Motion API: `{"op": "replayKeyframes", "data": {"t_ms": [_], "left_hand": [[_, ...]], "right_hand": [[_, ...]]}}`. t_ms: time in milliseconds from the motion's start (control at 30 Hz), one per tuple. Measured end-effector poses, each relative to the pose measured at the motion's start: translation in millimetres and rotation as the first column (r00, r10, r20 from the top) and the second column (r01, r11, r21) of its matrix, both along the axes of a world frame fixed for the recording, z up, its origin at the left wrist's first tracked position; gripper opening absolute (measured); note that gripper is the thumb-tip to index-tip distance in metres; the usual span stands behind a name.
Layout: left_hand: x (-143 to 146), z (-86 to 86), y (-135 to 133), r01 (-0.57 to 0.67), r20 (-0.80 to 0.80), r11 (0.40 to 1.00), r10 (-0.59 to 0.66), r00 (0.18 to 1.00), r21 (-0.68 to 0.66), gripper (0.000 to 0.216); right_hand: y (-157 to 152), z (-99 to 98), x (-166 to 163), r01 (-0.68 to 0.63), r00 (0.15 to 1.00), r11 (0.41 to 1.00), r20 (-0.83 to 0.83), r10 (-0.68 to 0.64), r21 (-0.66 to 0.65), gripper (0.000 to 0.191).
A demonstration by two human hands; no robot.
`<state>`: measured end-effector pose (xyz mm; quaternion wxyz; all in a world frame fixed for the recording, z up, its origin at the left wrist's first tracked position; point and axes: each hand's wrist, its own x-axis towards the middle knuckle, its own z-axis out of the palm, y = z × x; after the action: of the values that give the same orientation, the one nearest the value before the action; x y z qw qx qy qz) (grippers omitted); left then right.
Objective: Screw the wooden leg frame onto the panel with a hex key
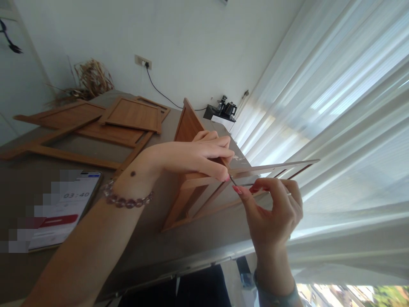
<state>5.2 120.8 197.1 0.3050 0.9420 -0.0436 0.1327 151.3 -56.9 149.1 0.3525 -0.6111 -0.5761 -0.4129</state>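
The left hand (209, 154) is clamped on the wooden frame (194, 181) atop the surface (150, 230); toward four o'clock, the right hand (275, 204) pinches a thin metal rod (233, 180) between fingertips.

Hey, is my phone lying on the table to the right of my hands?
No, the phone lies on the table to the left of both the left hand and the right hand.

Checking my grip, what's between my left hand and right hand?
In the head view, a thin metal rod lies between your left hand and right hand.
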Motion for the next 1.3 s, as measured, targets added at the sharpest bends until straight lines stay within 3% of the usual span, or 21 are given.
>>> {"op": "replayKeyframes", "data": {"t_ms": [167,333,567,633,700,800,867,900,1000,1067,1167,1233,1300], "left_hand": [[1,-0.1,-1,-0.002,0.000,1.000,0.002,1.000,-0.006,0.037],[1,0.7,-2,0.004,0.005,1.000,-0.004,1.000,-0.027,0.035],[0,1.1,-3,0.004,0.007,0.999,-0.003,1.000,-0.043,0.035],[0,1.0,-2,0.006,0.010,0.999,-0.005,1.000,-0.040,0.035],[0,1.2,-2,0.005,0.013,1.000,-0.005,1.000,-0.030,0.036],[0,2.0,-2,-0.005,0.008,1.000,0.005,1.000,-0.021,0.034],[0,2.3,-3,-0.009,0.003,1.000,0.010,1.000,-0.026,0.034],[0,2.2,-3,-0.009,0.005,1.000,0.009,1.000,-0.027,0.034],[1,1.2,-3,-0.009,0.011,1.000,0.009,1.000,-0.027,0.034],[1,0.3,-3,-0.016,0.017,0.999,0.016,1.000,-0.033,0.033],[0,-0.3,-3,-0.026,0.021,0.999,0.027,0.999,-0.039,0.034],[0,-0.6,-2,-0.025,0.022,0.999,0.025,0.999,-0.031,0.034],[1,-1.0,-2,-0.017,0.026,1.000,0.017,1.000,-0.010,0.033]], "right_hand": [[-1,9.6,1,-0.055,0.996,0.979,0.057,0.067,-0.198,0.034],[-6,19.4,-2,0.085,0.975,0.970,0.219,-0.034,-0.226,0.030],[-4,30.3,-9,0.063,0.945,0.942,0.323,0.049,-0.328,0.036],[0,26.9,-13,-0.016,0.965,0.925,0.235,0.113,-0.380,0.036],[4,19.8,-18,-0.156,0.983,0.903,0.026,0.182,-0.399,0.037],[7,6.8,-29,-0.340,0.907,0.883,-0.361,0.217,-0.324,0.040],[7,0.1,-37,-0.444,0.757,0.863,-0.616,0.217,-0.243,0.045],[7,-2.3,-41,-0.500,0.641,0.845,-0.738,0.213,-0.190,0.048],[9,-6.5,-52,-0.646,0.172,0.762,-0.962,0.211,0.052,0.054],[11,-7.0,-59,-0.676,-0.131,0.689,-0.963,0.237,0.262,0.052],[13,-2.4,-66,-0.591,-0.484,0.590,-0.827,0.286,0.550,0.046],[11,4.0,-69,-0.500,-0.677,0.528,-0.690,0.257,0.687,0.039],[8,9.8,-70,-0.448,-0.787,0.463,-0.583,0.202,0.765,0.027]]}}
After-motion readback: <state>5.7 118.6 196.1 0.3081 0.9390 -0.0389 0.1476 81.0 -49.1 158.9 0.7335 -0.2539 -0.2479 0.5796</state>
